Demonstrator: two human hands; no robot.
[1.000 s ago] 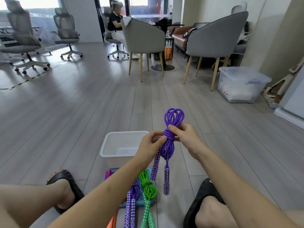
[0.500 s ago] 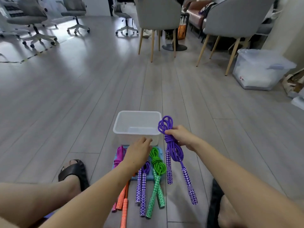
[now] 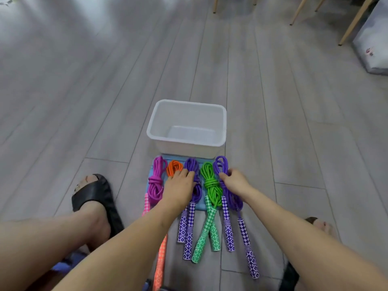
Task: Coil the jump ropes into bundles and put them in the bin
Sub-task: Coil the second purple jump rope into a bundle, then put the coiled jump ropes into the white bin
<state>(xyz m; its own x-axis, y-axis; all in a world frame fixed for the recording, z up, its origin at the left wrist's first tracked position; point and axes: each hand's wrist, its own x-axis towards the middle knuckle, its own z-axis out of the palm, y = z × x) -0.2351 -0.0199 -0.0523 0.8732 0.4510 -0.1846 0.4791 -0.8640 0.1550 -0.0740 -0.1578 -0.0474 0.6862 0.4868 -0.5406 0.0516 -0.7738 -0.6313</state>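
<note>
Five coiled jump ropes lie side by side on a blue mat [image 3: 156,164] just in front of the empty white plastic bin [image 3: 186,141]. My right hand [image 3: 236,181] grips the rightmost purple rope [image 3: 222,171] at its cinched waist; my left hand [image 3: 178,185] rests flat, fingers straight, over the orange rope [image 3: 174,166] and middle purple rope [image 3: 193,164]. I judge these braided cords light, limp and grippy, best held at the wrapped middle so the stiff patterned handles dangle.

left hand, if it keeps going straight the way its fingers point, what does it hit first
The left hand rests over the orange rope bundle and a purple bundle, fingers pointing away. Straight on, it would probably meet the white bin, its near wall; depth is unclear.
</note>
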